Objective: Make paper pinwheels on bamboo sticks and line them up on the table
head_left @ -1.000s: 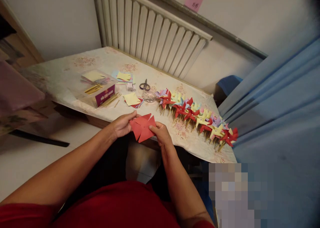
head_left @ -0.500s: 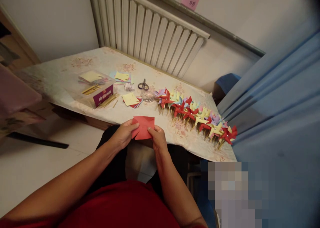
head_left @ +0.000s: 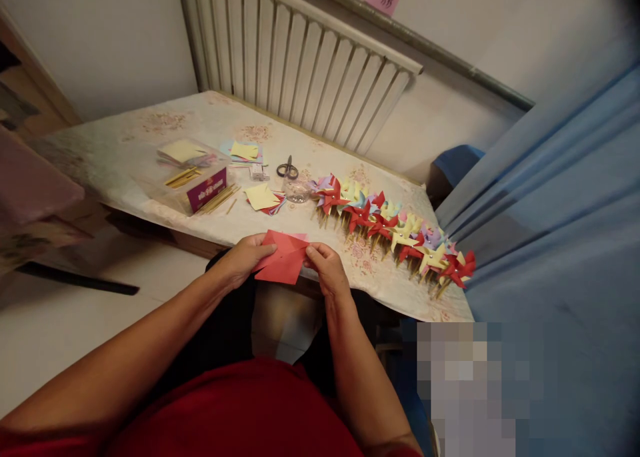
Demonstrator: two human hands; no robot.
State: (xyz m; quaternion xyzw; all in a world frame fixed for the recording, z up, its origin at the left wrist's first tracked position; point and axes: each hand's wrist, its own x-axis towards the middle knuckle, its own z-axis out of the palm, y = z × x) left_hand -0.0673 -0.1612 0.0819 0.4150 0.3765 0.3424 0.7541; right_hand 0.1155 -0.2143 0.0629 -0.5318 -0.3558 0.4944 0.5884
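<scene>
Between my hands, just off the front edge of the table, is a red paper square (head_left: pixel 283 262) with slits cut in from its corners. A pinkish edge of paper shows behind its top. My left hand (head_left: pixel 245 260) pinches the square's left side, thumb on top. At the right side, my right hand (head_left: pixel 324 263) pinches the paper near its upper corner. Beyond them lies a small pile of cut paper (head_left: pixel 263 197), yellow uppermost. Finished paper pinwheels (head_left: pixel 383 227) on sticks stand in a long cluster to the right.
On the flowered tablecloth (head_left: pixel 165 122) are a clear box (head_left: pixel 173 197) with sticks and paper, loose sticks (head_left: pixel 220 199), scissors (head_left: pixel 287 169), a clear dish (head_left: pixel 297 190) and another paper stack (head_left: pixel 245 153). A radiator (head_left: pixel 300 63) lines the wall; a blue curtain (head_left: pixel 550 197) hangs right.
The red paper has turned and tilted between my hands. My right hand has shifted right and up, from the paper's face to its upper right corner.
</scene>
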